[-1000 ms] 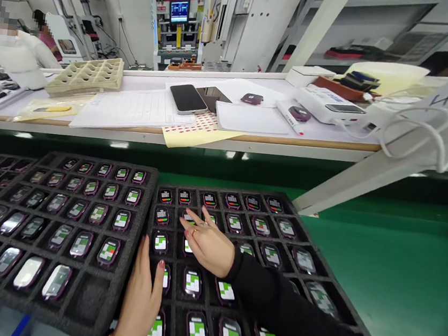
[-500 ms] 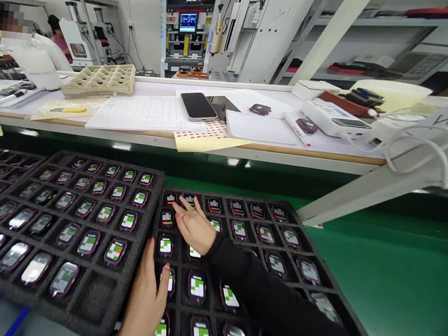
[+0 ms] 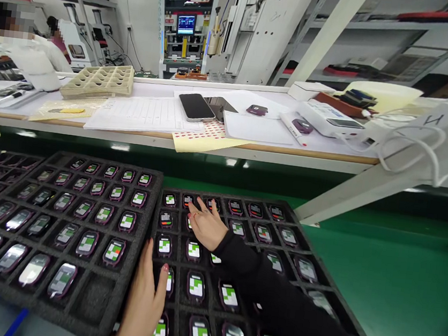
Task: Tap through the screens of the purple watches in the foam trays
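Observation:
Two black foam trays lie side by side on a green belt, each cell holding a small purple-rimmed smartwatch body with a lit screen. My right hand (image 3: 206,224), in a black sleeve, reaches over the right tray (image 3: 305,236) with fingers stretched out, fingertips on a watch (image 3: 188,200) in the far row. My left hand (image 3: 147,295) lies flat and open on the right tray's near left edge, beside the left tray (image 3: 145,202). Neither hand holds anything.
Behind the belt (image 3: 376,282) runs a white workbench with a phone (image 3: 196,106), paper sheets (image 3: 141,113), a beige moulded tray (image 3: 100,81), loose watches and a white device (image 3: 329,118). A slanted white frame post (image 3: 368,182) crosses at right. People in white work at far left.
My right hand moved from the tray's third row up to the far row, first to the leftmost watches, then slightly right. My left hand stayed in place.

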{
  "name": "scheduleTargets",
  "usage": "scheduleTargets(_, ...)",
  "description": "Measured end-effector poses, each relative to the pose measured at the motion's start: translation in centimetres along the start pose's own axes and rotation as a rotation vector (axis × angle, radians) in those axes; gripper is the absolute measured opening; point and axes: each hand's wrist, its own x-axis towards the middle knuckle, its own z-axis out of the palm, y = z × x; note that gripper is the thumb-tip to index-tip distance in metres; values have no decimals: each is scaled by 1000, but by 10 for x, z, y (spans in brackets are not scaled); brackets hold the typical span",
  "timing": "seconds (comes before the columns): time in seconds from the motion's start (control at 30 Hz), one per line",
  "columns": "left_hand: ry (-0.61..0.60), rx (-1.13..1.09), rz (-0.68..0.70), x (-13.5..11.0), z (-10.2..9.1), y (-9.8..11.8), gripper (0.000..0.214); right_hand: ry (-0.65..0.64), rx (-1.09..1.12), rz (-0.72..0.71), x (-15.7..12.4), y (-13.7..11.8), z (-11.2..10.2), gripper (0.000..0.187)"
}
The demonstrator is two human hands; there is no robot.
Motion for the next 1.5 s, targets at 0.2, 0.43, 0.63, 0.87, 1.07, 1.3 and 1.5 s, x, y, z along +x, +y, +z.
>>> scheduleTargets(0.2, -8, -12, -14, 0, 0, 0, 60, -28, 45, -128, -6, -15, -4, 47)
scheduleTargets(0.43, -30, 10, -41, 0, -1, -2, 61, -80, 89, -294, -18, -38, 5, 45)
scheduleTargets(0.63, -23, 42, -35, 4, -1, -2, 61, -8, 66, -194, -32, -9, -13, 44)
scheduleTargets(0.87, 3, 37, -24, 4, -2, -1, 60, 87, -5, 30, -43, 46, -15, 48)
scheduleTargets(1.07, -4, 42, -52, 6, -3, 0, 61, 69, 13, 39, -52, 54, -15, 47)
scheduleTargets(1.3, -18, 47, -68, 7, -4, 1, 64, -18, 105, -135, -51, 7, -25, 42)
scheduleTargets(1.5, -6, 47, -68, 8, -4, 3, 66, -64, 156, -280, -24, -33, -5, 42)
